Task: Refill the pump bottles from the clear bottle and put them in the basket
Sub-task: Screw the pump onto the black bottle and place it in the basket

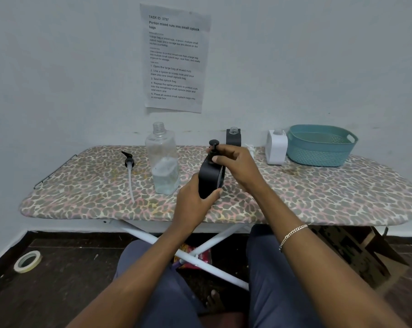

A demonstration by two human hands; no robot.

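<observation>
1. Leopard-print worktop point(318, 197) against a white wall point(58, 67); a loose black pump head point(129, 162) lies near its left end.
2. Uncapped clear plastic bottle point(162, 162) stands just right of it.
3. Left hand point(193, 204) grips the black square pump bottle point(208, 181); right hand point(235, 166) pinches its pump top.
4. Teal plastic basket point(321, 150) sits at the far right edge.

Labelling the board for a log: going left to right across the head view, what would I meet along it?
loose black pump → clear bottle → black pump bottle → white bottle → teal basket
</observation>
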